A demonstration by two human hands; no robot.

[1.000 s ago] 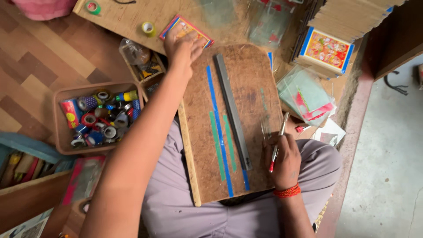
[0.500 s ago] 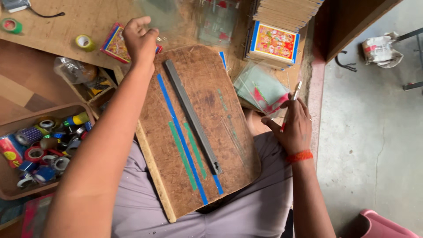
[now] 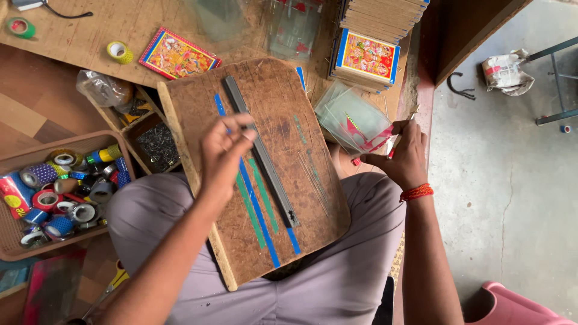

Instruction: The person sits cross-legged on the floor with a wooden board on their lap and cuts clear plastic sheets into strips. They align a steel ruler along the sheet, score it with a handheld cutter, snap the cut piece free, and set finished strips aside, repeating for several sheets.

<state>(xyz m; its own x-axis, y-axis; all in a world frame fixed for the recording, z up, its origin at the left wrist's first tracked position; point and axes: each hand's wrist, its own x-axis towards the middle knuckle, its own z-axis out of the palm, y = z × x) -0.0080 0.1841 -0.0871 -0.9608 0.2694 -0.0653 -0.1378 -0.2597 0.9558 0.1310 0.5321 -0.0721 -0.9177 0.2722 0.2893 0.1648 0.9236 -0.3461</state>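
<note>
Our left hand hovers over the wooden board on our lap, fingers curled narrow with the tips pinched near the grey metal ruler; we can't tell if anything is between them. The ruler lies diagonally along the board beside blue and green tape strips. Our right hand sits off the board's right edge, closed on a thin red-tipped tool, touching the glass sheets there. A tray of tape rolls stands left; a stack of framed pictures lies on the table above.
</note>
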